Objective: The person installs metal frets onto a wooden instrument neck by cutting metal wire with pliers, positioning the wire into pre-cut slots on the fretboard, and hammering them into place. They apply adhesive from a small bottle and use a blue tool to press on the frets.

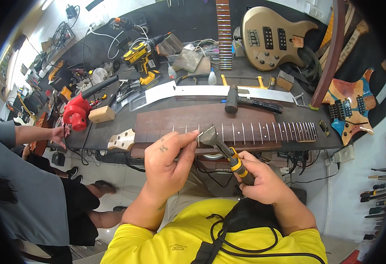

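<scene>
A guitar neck [266,132] with metal frets and a pale headstock [119,141] lies across a brown board [171,115] at the bench's front edge. Above the neck, my left hand [168,163] pinches a thin short metal piece, apparently fret wire [199,134], beside the wide jaws of a yellow-and-black handled plier-type cutter [223,148]. My right hand [261,180] is closed round that tool's handles. Whether the jaws touch the wire, I cannot tell exactly. A black-headed mallet [231,101] rests just behind the board on a long white strip [193,91].
A red blower [76,114], wooden block [101,113] and yellow drill [138,59] occupy the bench's left. Behind are an upright fretboard [223,35] and gold guitar body [272,39]; a colourful body [347,108] is at right. Another person [34,185] in grey stands left, hand near the blower.
</scene>
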Motion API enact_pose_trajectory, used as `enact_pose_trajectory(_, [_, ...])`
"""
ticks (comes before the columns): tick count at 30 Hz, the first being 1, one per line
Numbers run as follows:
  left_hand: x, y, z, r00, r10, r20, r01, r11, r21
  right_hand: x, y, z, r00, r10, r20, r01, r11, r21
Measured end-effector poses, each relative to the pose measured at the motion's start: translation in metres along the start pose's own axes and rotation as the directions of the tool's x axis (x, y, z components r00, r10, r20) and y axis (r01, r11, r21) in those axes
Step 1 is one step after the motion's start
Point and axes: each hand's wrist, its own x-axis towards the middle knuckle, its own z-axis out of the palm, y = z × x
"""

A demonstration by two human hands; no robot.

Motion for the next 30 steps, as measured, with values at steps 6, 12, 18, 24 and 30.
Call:
enact_pose_trajectory(6, [-0.005,0.001,-0.003,1.0,0.023,0.009,-0.023,1.0,-0.003,0.0,0.003,0.004,1.0,0.004,-0.002,-0.004,0.999,0.046])
enact_pose_trajectory(12, [-0.002,-0.007,-0.005,0.997,0.043,0.062,-0.043,0.999,-0.004,0.003,0.0,0.004,0.998,-0.009,-0.067,0.002,0.996,-0.093])
enact_pose_trajectory(18, [-0.007,-0.021,0.013,0.856,-0.402,0.324,0.485,0.41,-0.773,0.009,0.014,0.013,0.998,0.057,-0.037,-0.055,0.997,0.063])
enact_pose_trajectory(24, [-0.03,-0.041,0.046,0.847,0.116,0.518,0.523,-0.351,-0.777,0.006,0.02,0.03,0.974,0.203,0.105,-0.227,0.904,0.363])
enact_pose_trajectory(30, [-0.035,-0.014,0.035,0.827,0.056,0.56,0.557,-0.226,-0.799,-0.006,0.022,0.036,0.988,0.11,0.112,-0.148,0.886,0.438])
